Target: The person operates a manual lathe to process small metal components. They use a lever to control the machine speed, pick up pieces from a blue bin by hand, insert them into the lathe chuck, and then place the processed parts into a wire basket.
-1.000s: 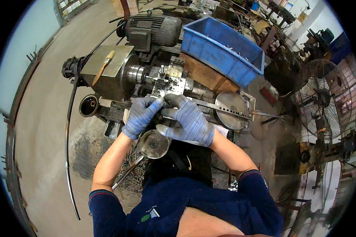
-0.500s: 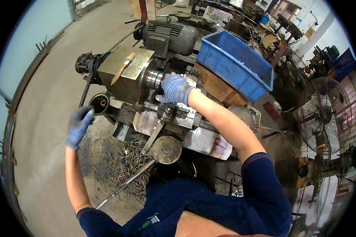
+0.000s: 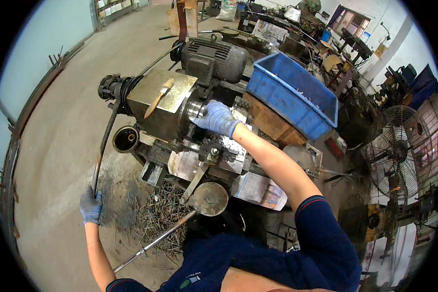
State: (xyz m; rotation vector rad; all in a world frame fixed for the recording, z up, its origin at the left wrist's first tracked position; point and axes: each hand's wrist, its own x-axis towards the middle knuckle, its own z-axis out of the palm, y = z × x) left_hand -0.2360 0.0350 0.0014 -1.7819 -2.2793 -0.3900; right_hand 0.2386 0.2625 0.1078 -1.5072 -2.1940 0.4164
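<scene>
My left hand (image 3: 90, 206), in a blue-grey knit glove, is closed around the lower end of a long dark lever (image 3: 103, 146) that runs up to the left end of a small lathe. My right hand (image 3: 216, 118), in a matching glove, reaches to the shiny round spindle nose (image 3: 195, 109) of the lathe. Its fingers bend in at the spindle's face, and what they hold there is hidden. A wooden-handled brush (image 3: 159, 99) lies on the metal headstock cover (image 3: 175, 91). Below my right hand sits the tool post (image 3: 214, 152) on the slide.
Behind the lathe are a finned motor (image 3: 214, 61) and a blue plastic bin (image 3: 293, 92) on a wooden box (image 3: 267, 117). Metal shavings (image 3: 163, 216) cover the floor below. A round-ended handle (image 3: 210, 199) juts toward me; a large fan (image 3: 399, 151) stands at right.
My left hand has gone from open beside the round cup down to the lever and closed on it. My right hand has drawn its fingers in at the spindle nose. The view has shifted slightly.
</scene>
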